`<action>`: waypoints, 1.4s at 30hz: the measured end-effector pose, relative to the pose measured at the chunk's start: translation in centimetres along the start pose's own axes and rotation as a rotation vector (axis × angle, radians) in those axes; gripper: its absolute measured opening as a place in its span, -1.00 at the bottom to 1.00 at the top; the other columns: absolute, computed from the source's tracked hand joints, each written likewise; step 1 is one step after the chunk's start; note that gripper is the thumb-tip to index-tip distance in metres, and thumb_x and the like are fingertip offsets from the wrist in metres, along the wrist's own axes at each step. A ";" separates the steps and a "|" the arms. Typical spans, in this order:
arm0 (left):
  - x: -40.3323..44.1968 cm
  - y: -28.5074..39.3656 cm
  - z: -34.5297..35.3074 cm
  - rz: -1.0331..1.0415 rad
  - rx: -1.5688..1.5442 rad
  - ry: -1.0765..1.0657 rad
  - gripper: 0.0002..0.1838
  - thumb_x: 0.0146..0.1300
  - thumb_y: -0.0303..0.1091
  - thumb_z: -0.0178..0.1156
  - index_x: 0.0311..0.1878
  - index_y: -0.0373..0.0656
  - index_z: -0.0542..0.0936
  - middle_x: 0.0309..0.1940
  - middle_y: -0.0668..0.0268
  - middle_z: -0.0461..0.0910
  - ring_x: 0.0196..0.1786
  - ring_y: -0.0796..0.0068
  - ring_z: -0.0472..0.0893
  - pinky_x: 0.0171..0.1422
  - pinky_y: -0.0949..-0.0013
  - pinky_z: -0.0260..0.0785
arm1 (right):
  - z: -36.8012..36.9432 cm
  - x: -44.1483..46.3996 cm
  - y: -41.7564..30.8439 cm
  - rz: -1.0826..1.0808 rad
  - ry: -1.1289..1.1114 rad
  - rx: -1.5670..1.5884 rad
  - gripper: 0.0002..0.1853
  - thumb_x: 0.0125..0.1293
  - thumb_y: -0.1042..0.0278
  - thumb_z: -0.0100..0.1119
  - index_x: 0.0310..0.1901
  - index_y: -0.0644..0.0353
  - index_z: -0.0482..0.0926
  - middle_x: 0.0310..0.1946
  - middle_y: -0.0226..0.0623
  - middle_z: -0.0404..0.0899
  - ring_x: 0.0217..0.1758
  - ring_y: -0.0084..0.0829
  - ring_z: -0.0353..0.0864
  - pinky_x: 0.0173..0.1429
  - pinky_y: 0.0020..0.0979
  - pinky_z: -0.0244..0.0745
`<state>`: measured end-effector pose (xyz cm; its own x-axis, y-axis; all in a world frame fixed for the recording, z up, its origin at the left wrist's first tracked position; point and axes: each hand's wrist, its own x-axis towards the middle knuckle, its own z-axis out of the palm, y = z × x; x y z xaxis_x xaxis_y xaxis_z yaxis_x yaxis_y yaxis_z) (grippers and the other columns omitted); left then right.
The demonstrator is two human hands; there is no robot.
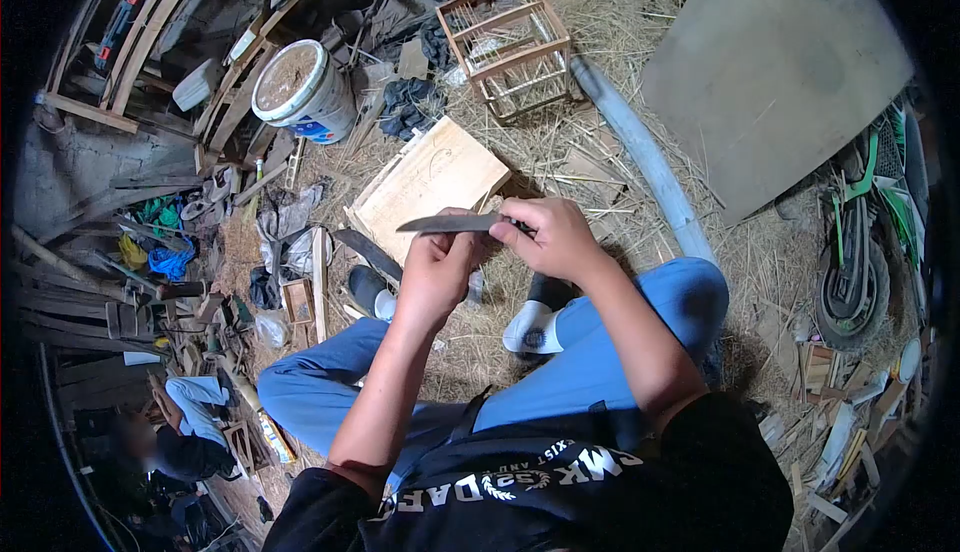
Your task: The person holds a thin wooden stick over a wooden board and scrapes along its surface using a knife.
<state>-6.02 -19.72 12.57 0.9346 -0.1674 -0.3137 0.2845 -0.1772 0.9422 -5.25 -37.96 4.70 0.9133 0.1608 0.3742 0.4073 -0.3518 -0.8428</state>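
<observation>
My right hand (545, 237) is wrapped round the handle of a knife (450, 223), whose dark blade points left. The blade passes over the fingers of my left hand (438, 270). That hand is closed, its thumb pressed near the blade; whatever lies in its fingers is hidden. Just beyond both hands stands a pale wooden block (440, 177) on the straw. A dark, curved, blade-like piece (368, 254) lies beside the block, near my left foot.
A white bucket (322, 102) with brownish contents stands at the back left. Behind the block is a wooden frame cage (515, 57). A grey pipe (640, 147) runs along the right, near a large board (770, 82). Another person (190, 442) sits at the lower left.
</observation>
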 end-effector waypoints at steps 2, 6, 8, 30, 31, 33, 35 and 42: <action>-0.2 0.3 -0.3 -0.014 -0.010 -0.036 -0.88 0.61 -0.46 0.07 -0.05 -0.21 0.60 -0.37 0.52 0.51 -0.36 0.76 0.38 -0.29 0.54 0.22 | -0.1 0.0 -0.1 -0.003 -0.021 -0.025 -0.68 0.44 0.03 0.31 -0.25 0.15 0.65 -0.49 -0.10 0.61 -0.39 0.02 0.66 -0.34 -0.10 0.45; -1.0 1.2 -0.1 0.009 0.006 -0.019 -0.88 0.62 -0.45 0.08 -0.03 -0.23 0.60 -0.35 0.52 0.52 -0.34 0.78 0.37 -0.29 0.55 0.22 | -0.2 0.0 -0.4 -0.062 0.006 -0.061 -0.71 0.41 0.07 0.36 -0.25 0.16 0.68 -0.49 -0.12 0.63 -0.44 -0.04 0.65 -0.36 -0.17 0.46; -1.1 1.0 -0.6 -0.033 0.154 0.026 -0.86 0.63 -0.41 0.09 -0.04 -0.24 0.59 -0.34 0.54 0.53 -0.32 0.81 0.37 -0.29 0.57 0.20 | -0.4 0.1 0.0 0.021 0.066 -0.020 -0.71 0.42 0.10 0.36 -0.26 0.18 0.68 -0.51 -0.13 0.62 -0.46 -0.10 0.63 -0.36 -0.19 0.45; -1.8 1.0 -0.9 0.027 0.013 0.038 -0.86 0.63 -0.37 0.11 -0.04 -0.24 0.58 -0.33 0.52 0.52 -0.31 0.77 0.38 -0.24 0.58 0.23 | -2.9 0.5 2.6 0.144 0.185 -0.041 -0.63 0.44 -0.04 0.33 -0.25 0.16 0.71 -0.52 -0.09 0.64 -0.48 -0.02 0.66 -0.39 -0.15 0.48; -1.8 0.9 -0.8 0.022 -0.012 0.059 -0.86 0.63 -0.38 0.12 -0.04 -0.24 0.58 -0.34 0.53 0.52 -0.31 0.77 0.38 -0.24 0.58 0.23 | -2.6 0.4 2.0 0.140 0.186 -0.040 -0.63 0.44 -0.04 0.33 -0.25 0.16 0.71 -0.52 -0.09 0.64 -0.48 -0.02 0.66 -0.39 -0.15 0.48; -1.7 0.7 -0.2 0.039 -0.031 0.072 -0.89 0.62 -0.41 0.12 -0.03 -0.24 0.58 -0.33 0.52 0.53 -0.31 0.77 0.39 -0.24 0.57 0.24 | -1.6 0.2 0.4 -0.033 0.131 -0.044 -0.63 0.44 -0.03 0.32 -0.25 0.15 0.70 -0.50 -0.12 0.65 -0.46 -0.01 0.68 -0.40 -0.13 0.48; -1.7 0.6 0.0 0.045 -0.047 0.080 -0.90 0.60 -0.45 0.12 -0.02 -0.25 0.59 -0.33 0.51 0.53 -0.30 0.76 0.41 -0.23 0.57 0.25 | -1.3 0.0 -0.5 -0.038 0.096 -0.039 -0.62 0.43 -0.06 0.33 -0.26 0.15 0.69 -0.51 -0.14 0.63 -0.45 -0.02 0.69 -0.39 -0.10 0.48; -2.4 1.6 0.7 0.140 -0.048 0.026 -0.93 0.56 -0.51 0.12 -0.03 -0.24 0.58 -0.34 0.51 0.51 -0.29 0.76 0.42 -0.23 0.57 0.25 | -0.7 -0.1 -0.8 -0.041 0.148 0.028 -0.59 0.44 -0.01 0.33 -0.40 0.18 0.58 -0.63 -0.17 0.46 -0.58 -0.16 0.54 -0.44 -0.17 0.37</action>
<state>-7.95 -20.28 14.75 0.9709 -0.1624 -0.1760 0.1599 -0.1075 0.9813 -5.71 -38.36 5.62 0.8873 0.0357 0.4599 0.4460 -0.3213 -0.8354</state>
